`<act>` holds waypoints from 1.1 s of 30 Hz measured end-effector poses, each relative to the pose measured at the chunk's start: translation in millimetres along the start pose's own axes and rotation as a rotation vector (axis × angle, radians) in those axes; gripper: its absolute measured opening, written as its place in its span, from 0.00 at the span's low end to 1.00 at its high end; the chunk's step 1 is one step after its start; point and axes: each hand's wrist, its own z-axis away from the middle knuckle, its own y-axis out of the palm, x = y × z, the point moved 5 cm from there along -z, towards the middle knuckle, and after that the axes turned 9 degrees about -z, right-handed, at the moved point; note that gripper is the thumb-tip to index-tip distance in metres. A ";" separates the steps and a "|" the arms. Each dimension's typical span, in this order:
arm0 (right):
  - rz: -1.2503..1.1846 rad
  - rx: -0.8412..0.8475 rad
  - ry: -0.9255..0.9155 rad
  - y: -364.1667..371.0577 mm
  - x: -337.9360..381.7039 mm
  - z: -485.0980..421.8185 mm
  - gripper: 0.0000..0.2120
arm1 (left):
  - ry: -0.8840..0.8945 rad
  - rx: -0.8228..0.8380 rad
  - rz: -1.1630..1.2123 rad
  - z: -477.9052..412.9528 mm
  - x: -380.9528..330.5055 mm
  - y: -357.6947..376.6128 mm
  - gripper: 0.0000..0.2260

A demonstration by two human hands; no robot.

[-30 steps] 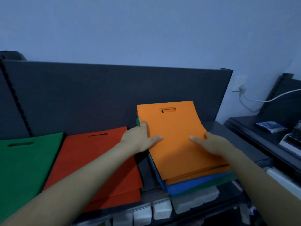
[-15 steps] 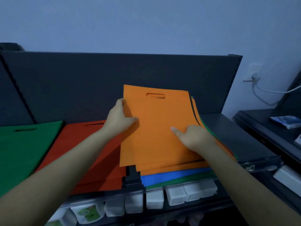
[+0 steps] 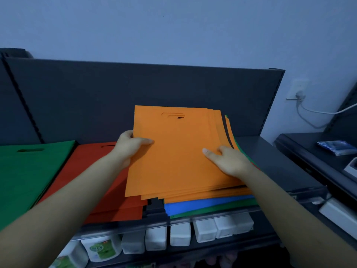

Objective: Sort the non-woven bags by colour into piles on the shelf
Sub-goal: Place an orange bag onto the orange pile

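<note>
On the dark shelf [image 3: 274, 163] we see the non-woven bags in flat stacks: a fanned sheaf of orange bags [image 3: 179, 161], handle slots toward the back panel, its left edge lifted and overlapping the red pile [image 3: 100, 182]. Under the orange lie blue bags [image 3: 202, 206] and, lowest, green bags [image 3: 216, 210], their front edges showing. A separate green pile [image 3: 29, 171] sits at far left, just beside the red.

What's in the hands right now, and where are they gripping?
The left hand pinches the top orange bags at their left edge; the right hand rests flat on them.
</note>
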 end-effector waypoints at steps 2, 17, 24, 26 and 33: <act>-0.063 0.036 -0.012 3.0 4.3 2.2 0.41 | -0.014 0.062 0.004 3.7 1.7 6.4 0.22; -0.807 0.012 0.137 -12.9 -0.6 -18.6 0.20 | -0.004 0.175 -0.008 22.0 -2.3 3.6 0.11; -0.786 0.032 0.053 4.4 29.8 -15.5 0.19 | 0.043 0.056 0.023 25.9 -1.3 -30.4 0.31; -0.828 0.059 0.012 12.7 49.2 -9.3 0.22 | 0.044 0.040 0.035 30.2 3.5 -51.7 0.33; -0.933 0.101 -0.096 57.9 141.4 27.5 0.25 | 0.013 -0.010 0.068 46.7 29.4 -154.9 0.29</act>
